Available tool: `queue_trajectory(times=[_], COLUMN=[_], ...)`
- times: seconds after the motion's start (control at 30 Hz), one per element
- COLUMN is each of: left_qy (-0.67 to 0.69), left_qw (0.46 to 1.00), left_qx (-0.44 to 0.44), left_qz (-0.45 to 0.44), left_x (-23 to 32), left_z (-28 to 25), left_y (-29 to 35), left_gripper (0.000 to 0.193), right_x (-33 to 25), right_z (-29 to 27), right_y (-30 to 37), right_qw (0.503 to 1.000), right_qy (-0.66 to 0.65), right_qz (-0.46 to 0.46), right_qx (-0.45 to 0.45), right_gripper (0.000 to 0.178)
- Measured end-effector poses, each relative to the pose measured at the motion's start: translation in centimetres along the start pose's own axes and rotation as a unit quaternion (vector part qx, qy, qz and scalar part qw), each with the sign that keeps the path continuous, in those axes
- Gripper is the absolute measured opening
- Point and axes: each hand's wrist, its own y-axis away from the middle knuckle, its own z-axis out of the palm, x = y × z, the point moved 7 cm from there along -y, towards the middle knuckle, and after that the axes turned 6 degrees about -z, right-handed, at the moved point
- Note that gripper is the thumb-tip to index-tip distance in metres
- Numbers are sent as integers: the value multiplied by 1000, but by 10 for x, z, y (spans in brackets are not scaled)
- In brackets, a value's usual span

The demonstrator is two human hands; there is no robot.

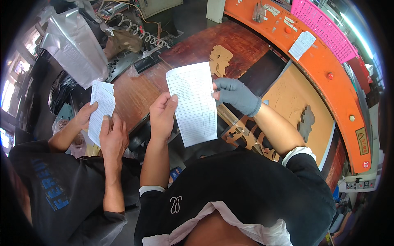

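Note:
A lined white paper form (pixel 192 110) is held up in front of me, tilted slightly, with rows and written entries on it. My bare left hand (pixel 161 117) pinches its left edge, the thumb lying on the front. On the other side, my right hand (pixel 239 96) wears a grey glove with bare fingertips and grips the upper right edge. Behind the paper's top corner, tan cut pieces (pixel 220 60) lie on the reddish-brown worktable (pixel 186 45). Below my right forearm are metal-edged cutting dies (pixel 246 133), partly hidden by the paper and my arm.
At my left a co-worker's hands (pixel 115 133) hold several lined papers (pixel 101 108). An orange machine beam (pixel 324 61) curves along the far right, bearing a pink basket (pixel 324 28). A tan sheet (pixel 287 94) carries a dark cut piece (pixel 305 123). Clear plastic bags (pixel 74 45) stand far left.

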Motion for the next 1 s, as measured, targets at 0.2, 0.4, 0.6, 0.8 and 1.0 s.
queue_trajectory(times=[0.2,0.4,0.6,0.8,1.0], left_qy=[-13,7,-72,-80,-56], left_qw=[1000,1000,996,995,995], left_qx=[4,14,31,36,54], left_qz=[7,-27,-52,-53,-55], left_x=[1,-1,-2,-5,-10], left_z=[-2,-4,-7,-13,-21], left_y=[4,9,12,10,9], left_gripper=[19,24,20,17,18], right_x=[13,14,13,19,25], right_z=[-1,0,0,5,9], right_y=[1,4,-2,-8,-16], right_qw=[999,997,996,993,994], right_qy=[-20,-18,2,-40,-39], right_qz=[19,38,52,54,51], right_qx=[28,65,74,97,88], right_gripper=[15,11,18,10,11])
